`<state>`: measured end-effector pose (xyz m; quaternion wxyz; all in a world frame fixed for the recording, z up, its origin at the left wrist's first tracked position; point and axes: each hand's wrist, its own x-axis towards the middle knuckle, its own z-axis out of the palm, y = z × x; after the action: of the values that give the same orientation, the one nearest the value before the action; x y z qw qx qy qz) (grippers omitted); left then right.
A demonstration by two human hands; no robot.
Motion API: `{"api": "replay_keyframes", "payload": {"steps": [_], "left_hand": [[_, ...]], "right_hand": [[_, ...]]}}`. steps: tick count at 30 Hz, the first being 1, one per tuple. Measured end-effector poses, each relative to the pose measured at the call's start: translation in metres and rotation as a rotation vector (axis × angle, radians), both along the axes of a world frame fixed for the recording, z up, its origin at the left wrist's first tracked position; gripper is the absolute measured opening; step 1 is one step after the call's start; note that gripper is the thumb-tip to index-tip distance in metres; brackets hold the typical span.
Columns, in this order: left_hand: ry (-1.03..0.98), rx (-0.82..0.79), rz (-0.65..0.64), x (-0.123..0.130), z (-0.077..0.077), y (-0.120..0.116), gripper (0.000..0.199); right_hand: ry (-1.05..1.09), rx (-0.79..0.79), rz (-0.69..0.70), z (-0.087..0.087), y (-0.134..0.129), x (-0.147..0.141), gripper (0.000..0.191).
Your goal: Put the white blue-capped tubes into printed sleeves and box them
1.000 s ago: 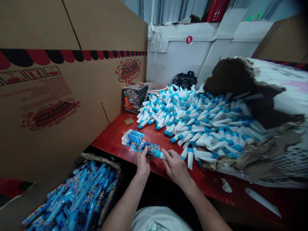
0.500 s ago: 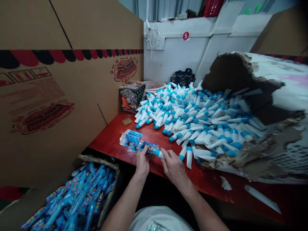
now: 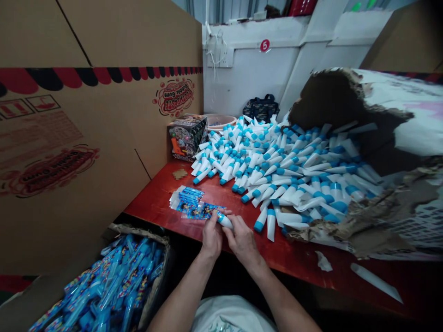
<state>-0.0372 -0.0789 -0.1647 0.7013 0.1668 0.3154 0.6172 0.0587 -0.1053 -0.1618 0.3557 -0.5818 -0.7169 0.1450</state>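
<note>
My left hand [image 3: 212, 236] and my right hand [image 3: 242, 239] meet over the table's front edge, both closed on one small white tube with a blue cap [image 3: 225, 221]. Its cap end points to the left fingers; the right thumb and fingers grip the white end. Just beyond the left hand, printed blue plastic sleeves [image 3: 191, 195] lie fanned out on the red table [image 3: 148, 198]. Whether the left fingertips also pinch a sleeve is hidden. Right of my hands, a big heap of capped white tubes [image 3: 256, 161] spills from a torn carton [image 3: 374, 230].
At lower left stands an open carton full of blue-wrapped tubes [image 3: 114, 281]. A tall cardboard box [image 3: 114, 124] walls the left side. A toy box [image 3: 185, 138], pink basin [image 3: 221, 121] and dark bag [image 3: 261, 108] are behind. A loose white tube [image 3: 376, 282] lies at right.
The tube has tilted, its white end now lower and nearer me. My right hand has turned with it, and both hands have drawn closer together. The view has shifted slightly.
</note>
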Motion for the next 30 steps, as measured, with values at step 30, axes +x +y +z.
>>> {"api": "replay_keyframes", "payload": {"steps": [30], "left_hand": [[-0.306, -0.162, -0.124, -0.036, 0.028, 0.003, 0.013]], "right_hand": [[0.772, -0.519, 0.303, -0.017, -0.007, 0.003, 0.028]]}}
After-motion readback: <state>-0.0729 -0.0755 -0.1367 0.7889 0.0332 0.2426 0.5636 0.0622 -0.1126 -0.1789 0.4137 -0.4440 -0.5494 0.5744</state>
